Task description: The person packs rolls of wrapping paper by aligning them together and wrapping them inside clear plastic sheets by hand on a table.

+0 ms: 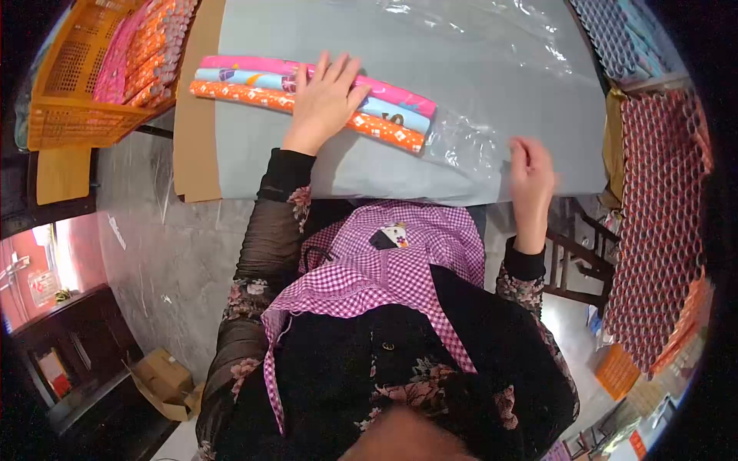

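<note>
Three patterned rolls lie side by side on the grey tabletop [261, 154]: a pink roll [403, 97], a light blue roll [407, 117] and an orange roll [388, 132]. My left hand [327, 96] rests across their middle, palm down, fingers spread. Clear plastic film [465, 146] stretches from the rolls' right end toward my right hand [532, 173]. That hand is raised near the table's front edge, its fingers curled and pressed together. Whether the film is between those fingers cannot be made out.
More clear film [538, 46] covers the table's far right. A yellow crate [92, 119] with pink and orange rolls stands at left. Stacked red-patterned rolls [661, 223] and blue-patterned rolls [607, 38] flank the right side. On the floor lies an open cardboard box [163, 380].
</note>
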Available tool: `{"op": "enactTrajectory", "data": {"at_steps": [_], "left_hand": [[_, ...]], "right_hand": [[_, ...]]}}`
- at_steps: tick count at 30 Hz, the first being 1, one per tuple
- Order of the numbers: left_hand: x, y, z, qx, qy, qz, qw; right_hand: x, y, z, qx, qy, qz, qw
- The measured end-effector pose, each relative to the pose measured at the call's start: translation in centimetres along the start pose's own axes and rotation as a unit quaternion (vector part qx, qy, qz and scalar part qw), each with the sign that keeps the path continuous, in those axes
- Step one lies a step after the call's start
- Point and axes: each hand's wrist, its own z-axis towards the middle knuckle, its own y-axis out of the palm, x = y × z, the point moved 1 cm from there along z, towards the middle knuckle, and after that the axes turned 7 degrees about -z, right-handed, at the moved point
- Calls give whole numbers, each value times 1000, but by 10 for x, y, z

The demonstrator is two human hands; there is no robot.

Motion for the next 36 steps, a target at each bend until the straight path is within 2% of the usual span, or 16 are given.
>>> {"op": "enactTrajectory", "data": {"at_steps": [3,5,6,8,15,19,21,23,26,27,29,30,32,33,35,36], "left_hand": [[-2,0,-1,-2,-11,15,1000],[0,-5,0,-35,-26,16,999],[-1,-4,0,-37,-26,16,999],[-2,-2,-1,-11,-22,16,1000],[3,-7,-1,-20,-39,-3,999],[3,-8,-1,-25,-45,2,999],[4,-9,-1,-34,-56,-1,998],[3,-8,-1,-30,-57,0,998],[2,-6,-2,-11,-40,3,999],[1,-6,-2,-11,-42,3,999],[1,-5,-2,-3,-28,11,1000],[0,-4,-2,-2,-30,11,999],[1,-4,-2,5,-28,12,1000],[2,-6,-2,7,-31,12,999],[5,-10,0,-61,-68,5,996],[6,-10,-1,-53,-64,11,997]], "right_hand": [[-7,6,-4,-57,58,31,996],[-3,11,-4,-155,112,71,979],[1,17,-3,-169,119,72,976],[1,23,-1,-179,125,88,972],[0,36,5,-152,90,111,978],[8,44,9,-170,93,111,975],[3,39,12,-186,150,368,899],[-4,36,12,-210,149,403,878],[-6,41,10,-250,166,502,811],[-9,41,10,-251,165,502,811],[-18,38,8,-245,203,589,742],[-22,36,8,-246,202,589,743],[-27,33,8,-268,210,632,696],[-22,36,6,-271,208,630,697],[-6,48,5,-297,234,581,721],[-26,30,7,-313,215,484,789]]}}
